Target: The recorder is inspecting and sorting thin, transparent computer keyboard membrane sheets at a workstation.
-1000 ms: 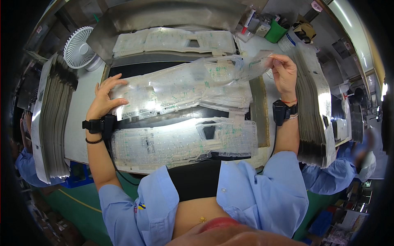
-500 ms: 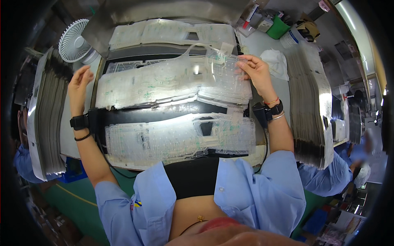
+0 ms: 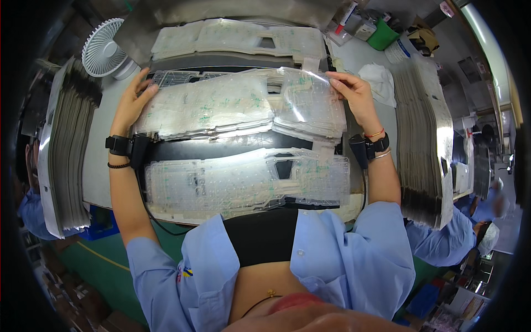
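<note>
A stack of clear plastic circuit sheets [image 3: 204, 108] with green marks lies across the middle of the bench. My right hand [image 3: 357, 97] pinches the top sheet [image 3: 307, 91] at its far right corner; that end is bowed up and catches the light. At the stack's left end, my left hand [image 3: 131, 102] is open, thumb and fingers apart beside the sheets' edge. Whether its fingertips touch the film I cannot tell. Nearer to me lies another pile of clear circuit sheets [image 3: 221, 180], and a third pile [image 3: 221, 41] rests at the back.
Tall stacks of sheets stand at the left [image 3: 69, 149] and right [image 3: 423, 149]. A white fan [image 3: 105, 50] is at the back left. A crumpled white cloth [image 3: 378, 83], a green container [image 3: 383, 36] and a red-and-white marker [image 3: 345, 16] sit back right. Co-workers' blue sleeves [image 3: 442, 238] show at the sides.
My left hand has moved right and forward to the middle stack's left end. The top sheet, raised with its strip looped up before, now lies lower on the stack. My right hand keeps its pinch.
</note>
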Available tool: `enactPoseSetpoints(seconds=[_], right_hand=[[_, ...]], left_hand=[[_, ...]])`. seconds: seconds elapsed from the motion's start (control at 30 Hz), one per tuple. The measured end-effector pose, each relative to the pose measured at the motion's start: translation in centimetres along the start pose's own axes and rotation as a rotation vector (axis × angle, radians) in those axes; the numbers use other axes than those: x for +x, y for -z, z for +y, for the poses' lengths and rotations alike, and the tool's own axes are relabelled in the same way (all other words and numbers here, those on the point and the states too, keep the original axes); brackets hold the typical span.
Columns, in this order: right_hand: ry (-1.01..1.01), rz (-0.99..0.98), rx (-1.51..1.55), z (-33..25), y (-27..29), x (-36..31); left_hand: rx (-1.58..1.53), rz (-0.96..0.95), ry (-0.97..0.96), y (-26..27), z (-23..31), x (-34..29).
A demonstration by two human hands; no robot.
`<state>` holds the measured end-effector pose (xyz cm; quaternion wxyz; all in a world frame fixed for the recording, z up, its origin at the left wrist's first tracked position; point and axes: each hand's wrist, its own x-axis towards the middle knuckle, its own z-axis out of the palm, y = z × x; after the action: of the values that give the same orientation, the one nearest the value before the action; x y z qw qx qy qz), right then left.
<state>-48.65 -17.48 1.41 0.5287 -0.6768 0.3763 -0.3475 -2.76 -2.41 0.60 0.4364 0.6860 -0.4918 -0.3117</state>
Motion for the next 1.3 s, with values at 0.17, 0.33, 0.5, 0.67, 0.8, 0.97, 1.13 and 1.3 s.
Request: enactPoseSetpoints(seconds=[0.17,0.33,0.5,0.67,0.8,0.97,1.13,1.3], right_hand=[[0.002,0.017,0.048,-0.1,-0.1,0.0],[-0.037,0.027,0.044,-0.2,0.0,-0.2],[-0.033,0.021,0.030,-0.2,-0.7,-0.1],[0.038,0.054,0.060,0.2,-0.5,0.0],[0.068,0.073,0.082,0.1,-0.4,0.1],[0.093,0.119,0.086,0.0,-0.3,0.0],[0.088,0.144,0.030,0.3,0.0,0.2],[0.116,0.161,0.017,0.3,0.1,0.3]], left_hand=[[0.009,0.027,-0.287,1.0,0.4,-0.3],[-0.157,0.178,-0.024,3.9,2.4,-3.4],[-0.251,0.211,-0.050,1.9,0.0,-2.7],[-0.050,0.125,-0.076,3.5,-1.0,-2.3],[-0.084,0.228,-0.072,3.5,-0.5,-2.7],[-0.001,0.244,-0.155,3.3,-0.4,-2.8],[0.060,0.266,-0.214,2.6,0.2,-2.9],[0.031,0.249,-0.191,2.0,1.1,-3.1]])
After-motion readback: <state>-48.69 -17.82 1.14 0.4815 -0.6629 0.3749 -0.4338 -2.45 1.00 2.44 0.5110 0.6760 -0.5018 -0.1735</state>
